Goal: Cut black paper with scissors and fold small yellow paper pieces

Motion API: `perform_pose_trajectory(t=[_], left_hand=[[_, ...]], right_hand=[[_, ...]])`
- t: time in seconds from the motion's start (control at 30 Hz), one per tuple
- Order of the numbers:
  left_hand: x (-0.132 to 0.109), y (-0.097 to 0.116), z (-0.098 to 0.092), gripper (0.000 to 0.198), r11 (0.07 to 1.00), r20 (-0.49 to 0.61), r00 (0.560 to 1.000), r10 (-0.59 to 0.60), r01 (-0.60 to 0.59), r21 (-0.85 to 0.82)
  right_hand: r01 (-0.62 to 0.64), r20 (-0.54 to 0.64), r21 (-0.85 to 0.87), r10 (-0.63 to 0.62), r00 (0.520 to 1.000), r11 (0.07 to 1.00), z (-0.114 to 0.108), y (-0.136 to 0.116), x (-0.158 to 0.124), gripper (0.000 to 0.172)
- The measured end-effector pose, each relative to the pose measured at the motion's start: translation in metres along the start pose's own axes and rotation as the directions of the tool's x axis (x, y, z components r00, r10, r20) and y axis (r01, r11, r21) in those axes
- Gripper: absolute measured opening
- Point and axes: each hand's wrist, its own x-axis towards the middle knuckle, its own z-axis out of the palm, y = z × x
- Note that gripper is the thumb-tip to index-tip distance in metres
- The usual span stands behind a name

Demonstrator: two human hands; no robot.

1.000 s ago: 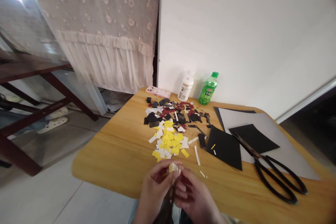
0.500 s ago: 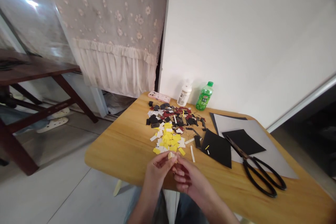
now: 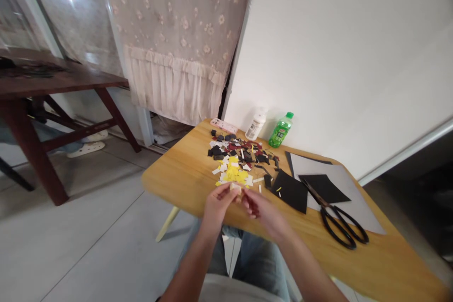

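Your left hand and right hand pinch a small pale piece over the desk, near its front edge, where a loosened pinch could drop it among yellow scraps.

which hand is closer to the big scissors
Right. The right hand is apart from the scissors, to their left, with a black sheet partly between; the left hand is farther off, beyond the right hand.
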Motion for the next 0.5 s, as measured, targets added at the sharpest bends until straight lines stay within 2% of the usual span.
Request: perform_pose_trajectory(t=[0.1, 0.23, 0.37, 0.5], left_hand=[[0.002, 0.0, -0.003, 0.039, 0.988, -0.034, 0.999, -0.019, 0.013, -0.156], [0.005, 0.0, -0.005, 0.039, 0.962, -0.049, 0.997, -0.058, 0.043, -0.269], [0.007, 0.002, -0.007, 0.033, 0.951, -0.052, 0.996, -0.069, 0.05, -0.305], [0.005, 0.005, -0.01, 0.033, 0.96, -0.039, 0.997, -0.063, 0.05, -0.277]], right_hand=[[0.101, -0.035, -0.121, -0.106, 0.994, 0.987, -0.012, -0.012, 0.002, 0.051], [0.142, -0.011, -0.273, -0.151, 0.988, 0.951, -0.018, -0.022, 0.009, 0.031], [0.173, 0.025, -0.401, -0.178, 0.984, 0.9, -0.016, -0.03, 0.022, 0.023], [0.257, 0.069, -0.466, -0.255, 0.965, 0.847, -0.014, -0.046, 0.021, 0.026]])
